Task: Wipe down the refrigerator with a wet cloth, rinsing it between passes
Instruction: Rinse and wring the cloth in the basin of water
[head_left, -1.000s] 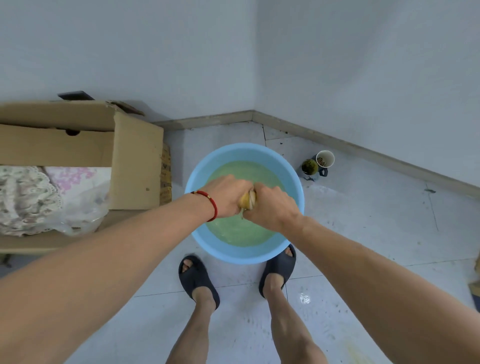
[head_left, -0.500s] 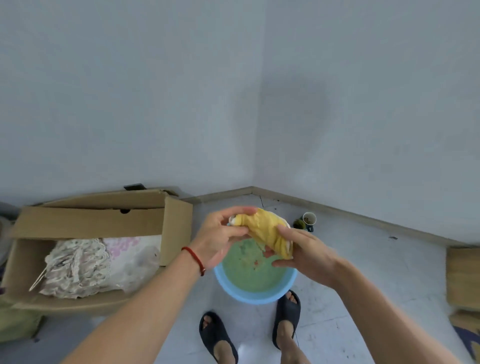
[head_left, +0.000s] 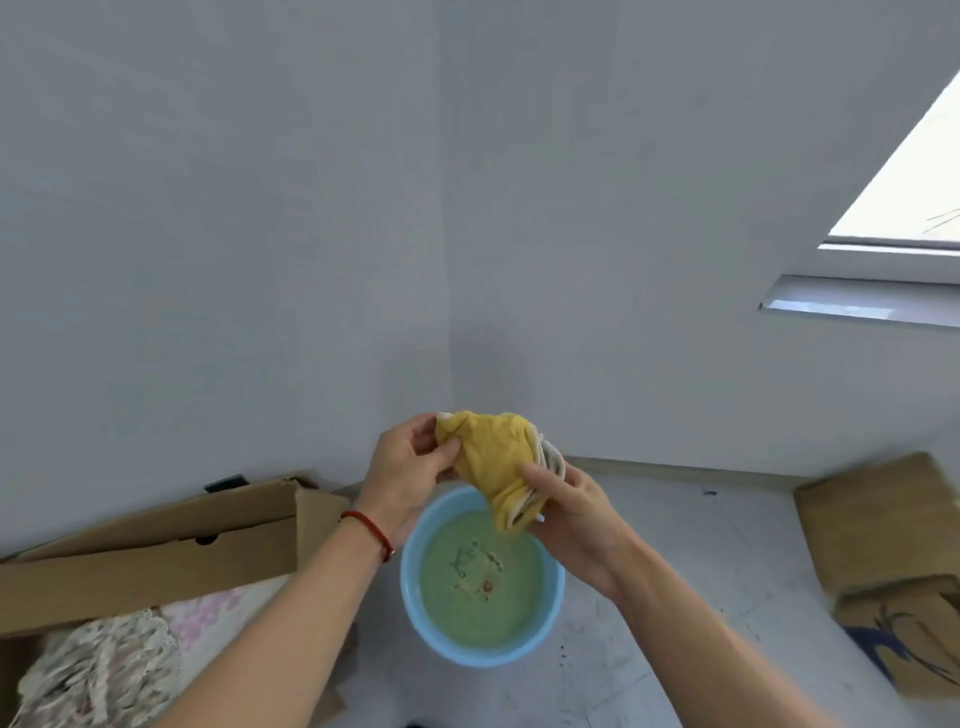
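A bunched yellow cloth (head_left: 493, 462) with a pale underside hangs in the air above a light blue basin (head_left: 415, 613) of cloudy greenish water on the floor. My left hand (head_left: 410, 467), with a red string on its wrist, pinches the cloth's upper left corner. My right hand (head_left: 566, 504) grips the cloth's lower right end, fingers curled round it. The refrigerator is not in view.
An open cardboard box (head_left: 156, 545) with patterned fabric (head_left: 104, 670) inside stands at the left, beside the basin. Flattened cardboard (head_left: 883, 525) lies on the floor at the right. White walls meet in a corner ahead. A window (head_left: 914, 197) is at the upper right.
Both hands have lifted the cloth out of the basin and opened it out from a wrung twist. The view has tilted up, so more wall and a window show.
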